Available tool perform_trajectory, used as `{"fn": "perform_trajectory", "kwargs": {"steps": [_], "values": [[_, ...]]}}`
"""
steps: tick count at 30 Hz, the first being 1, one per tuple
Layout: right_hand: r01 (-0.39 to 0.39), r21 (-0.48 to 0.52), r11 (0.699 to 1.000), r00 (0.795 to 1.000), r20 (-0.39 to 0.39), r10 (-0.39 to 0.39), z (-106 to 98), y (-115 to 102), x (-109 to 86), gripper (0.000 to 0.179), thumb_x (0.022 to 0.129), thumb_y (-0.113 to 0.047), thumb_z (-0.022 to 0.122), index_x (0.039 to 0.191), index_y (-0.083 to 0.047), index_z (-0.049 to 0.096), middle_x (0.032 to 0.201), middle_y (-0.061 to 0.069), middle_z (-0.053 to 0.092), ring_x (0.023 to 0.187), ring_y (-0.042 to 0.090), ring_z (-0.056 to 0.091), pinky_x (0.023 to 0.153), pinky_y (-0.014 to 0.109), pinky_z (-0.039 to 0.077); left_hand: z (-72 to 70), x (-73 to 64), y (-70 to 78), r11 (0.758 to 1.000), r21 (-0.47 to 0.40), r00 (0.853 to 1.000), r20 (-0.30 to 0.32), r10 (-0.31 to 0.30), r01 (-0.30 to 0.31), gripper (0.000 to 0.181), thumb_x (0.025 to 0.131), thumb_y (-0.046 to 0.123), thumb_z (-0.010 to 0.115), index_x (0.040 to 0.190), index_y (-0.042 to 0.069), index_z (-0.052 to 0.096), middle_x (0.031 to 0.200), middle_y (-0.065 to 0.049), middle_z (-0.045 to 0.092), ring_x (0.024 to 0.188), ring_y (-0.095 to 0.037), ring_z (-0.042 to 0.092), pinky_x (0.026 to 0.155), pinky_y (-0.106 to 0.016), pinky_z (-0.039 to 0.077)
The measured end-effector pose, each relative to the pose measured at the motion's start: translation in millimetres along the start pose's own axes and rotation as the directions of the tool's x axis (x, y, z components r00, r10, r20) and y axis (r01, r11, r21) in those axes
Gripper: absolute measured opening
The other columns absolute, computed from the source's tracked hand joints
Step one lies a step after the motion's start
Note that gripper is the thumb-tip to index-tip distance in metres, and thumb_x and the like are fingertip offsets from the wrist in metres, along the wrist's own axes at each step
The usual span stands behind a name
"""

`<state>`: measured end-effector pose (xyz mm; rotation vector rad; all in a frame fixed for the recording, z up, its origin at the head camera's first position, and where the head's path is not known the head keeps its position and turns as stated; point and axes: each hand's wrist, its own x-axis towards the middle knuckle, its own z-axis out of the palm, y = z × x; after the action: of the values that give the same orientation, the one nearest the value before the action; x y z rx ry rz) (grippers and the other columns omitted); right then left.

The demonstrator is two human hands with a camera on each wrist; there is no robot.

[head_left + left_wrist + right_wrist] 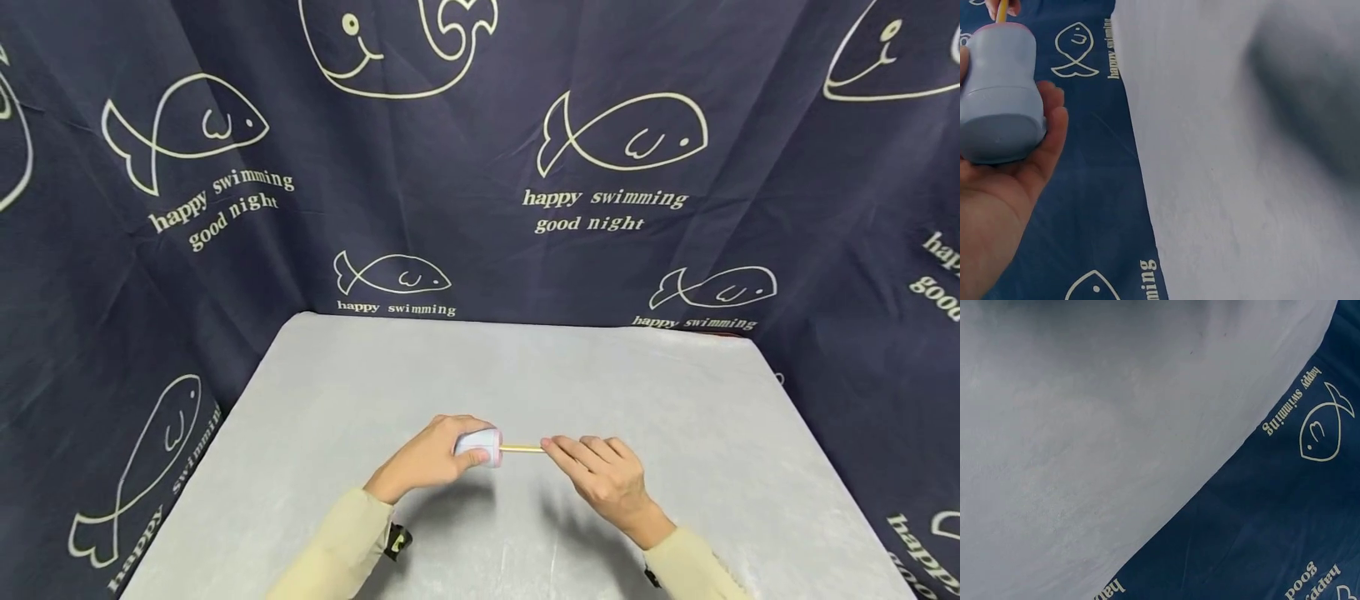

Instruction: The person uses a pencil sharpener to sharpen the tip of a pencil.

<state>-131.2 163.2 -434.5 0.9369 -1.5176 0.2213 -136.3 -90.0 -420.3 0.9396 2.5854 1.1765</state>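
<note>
My left hand point(425, 454) grips a pale blue pencil sharpener point(480, 442) with a pink rim, fingers and thumb wrapped round its sides. A yellow pencil point(521, 448) runs from the pink end of the sharpener toward the right. Its other end is pinched by the fingertips of my right hand point(606, 479). Both hands are raised over the table, with shadows beneath them. In the left wrist view the waisted sharpener point(1000, 87) shows its flat base, and the pencil point(1002, 11) stands in its far end. The right wrist view catches neither hand.
A white-covered table point(360, 367) lies below the hands. Dark blue curtains point(487, 217) with fish drawings and lettering hang behind it and along both sides. The table's back edge meets the curtain.
</note>
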Motion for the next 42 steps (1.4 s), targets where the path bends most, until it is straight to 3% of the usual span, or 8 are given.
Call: {"fn": "perform_trajectory", "kwargs": {"steps": [10, 12, 16, 19, 23, 29, 32, 42], "values": [[-0.403, 0.175, 0.898, 0.877, 0.356, 0.324, -19, -14, -6.8, 0.029, 0.095, -0.033, 0.056, 0.083, -0.018, 0.077, 0.065, -0.011, 0.066, 0.044, -0.002, 0.038, 0.041, 0.009, 0.023, 23.3, -7.5, -8.5, 0.921, 0.232, 0.919, -0.173, 0.355, -0.312, 0.045, 0.08, 0.013, 0.072, 0.12, -0.005, 0.062, 0.111, -0.012, 0.068, 0.097, -0.019, 0.064, 0.083, -0.026, 0.053], [-0.617, 0.169, 0.768, 0.71, 0.54, 0.452, -24, -16, -1.8, 0.017, 0.089, -0.032, 0.065, 0.083, -0.021, 0.078, 0.065, -0.014, 0.067, 0.044, -0.006, 0.034, 0.041, 0.009, 0.024, 26.0, -8.5, -10.0, 0.864, 0.341, 0.873, -0.192, 0.449, -0.37, 0.045, 0.079, 0.014, 0.072, 0.118, -0.005, 0.062, 0.11, -0.011, 0.068, 0.097, -0.019, 0.064, 0.083, -0.025, 0.052], [-0.934, 0.019, 0.358, 0.202, 0.852, 0.484, -27, -7, 6.3, 0.01, 0.078, -0.021, 0.075, 0.087, -0.019, 0.078, 0.065, -0.01, 0.069, 0.047, -0.005, 0.041, 0.043, 0.016, 0.03, 29.1, -5.5, -14.5, 0.686, 0.575, 0.754, -0.171, 0.634, -0.447, 0.041, 0.088, 0.023, 0.065, 0.118, -0.004, 0.06, 0.108, -0.009, 0.066, 0.095, -0.018, 0.062, 0.088, -0.026, 0.05], [-0.979, -0.036, 0.199, 0.051, 0.908, 0.416, -23, -1, 3.0, 0.01, 0.082, -0.016, 0.073, 0.09, -0.012, 0.077, 0.067, -0.003, 0.071, 0.049, -0.001, 0.048, 0.044, 0.02, 0.034, 28.4, -2.2, -17.8, 0.579, 0.677, 0.699, -0.133, 0.703, -0.454, 0.043, 0.091, 0.028, 0.061, 0.119, -0.005, 0.059, 0.107, -0.009, 0.065, 0.095, -0.019, 0.061, 0.092, -0.029, 0.049], [-0.942, 0.027, 0.335, 0.194, 0.856, 0.479, -14, -6, -4.8, 0.014, 0.078, -0.014, 0.076, 0.091, -0.017, 0.074, 0.072, -0.007, 0.071, 0.05, -0.004, 0.044, 0.045, 0.018, 0.034, 22.5, -2.2, -18.8, 0.575, 0.708, 0.729, -0.124, 0.673, -0.41, 0.047, 0.084, 0.026, 0.068, 0.119, -0.005, 0.059, 0.108, -0.01, 0.064, 0.097, -0.02, 0.061, 0.094, -0.031, 0.048], [-0.618, 0.17, 0.768, 0.703, 0.558, 0.441, -7, -13, -19.6, 0.011, 0.08, -0.015, 0.074, 0.092, -0.016, 0.073, 0.08, -0.006, 0.072, 0.061, 0.004, 0.061, 0.05, 0.021, 0.043, 14.5, -9.3, -16.4, 0.76, 0.576, 0.866, -0.169, 0.471, -0.301, 0.048, 0.083, 0.022, 0.071, 0.121, -0.003, 0.06, 0.112, -0.01, 0.064, 0.101, -0.019, 0.061, 0.09, -0.029, 0.05], [-0.407, 0.173, 0.897, 0.868, 0.378, 0.321, -4, -14, -25.5, 0.017, 0.093, -0.017, 0.059, 0.095, -0.011, 0.075, 0.083, -0.002, 0.072, 0.064, 0.012, 0.064, 0.055, 0.027, 0.047, 11.9, -11.4, -13.0, 0.869, 0.439, 0.93, -0.166, 0.327, -0.228, 0.047, 0.085, 0.021, 0.069, 0.123, -0.004, 0.059, 0.116, -0.011, 0.064, 0.104, -0.019, 0.061, 0.089, -0.03, 0.051], [-0.196, 0.166, 0.966, 0.979, 0.096, 0.182, -5, -12, -15.6, 0.028, 0.095, -0.023, 0.056, 0.083, -0.007, 0.076, 0.071, -0.001, 0.069, 0.053, 0.011, 0.056, 0.048, 0.018, 0.035, 4.5, -12.8, -2.7, 0.989, -0.149, 0.996, -0.086, -0.012, -0.001, 0.033, 0.087, 0.017, 0.069, 0.117, 0.006, 0.067, 0.1, -0.005, 0.07, 0.081, -0.007, 0.058, 0.075, -0.023, 0.049]]}}
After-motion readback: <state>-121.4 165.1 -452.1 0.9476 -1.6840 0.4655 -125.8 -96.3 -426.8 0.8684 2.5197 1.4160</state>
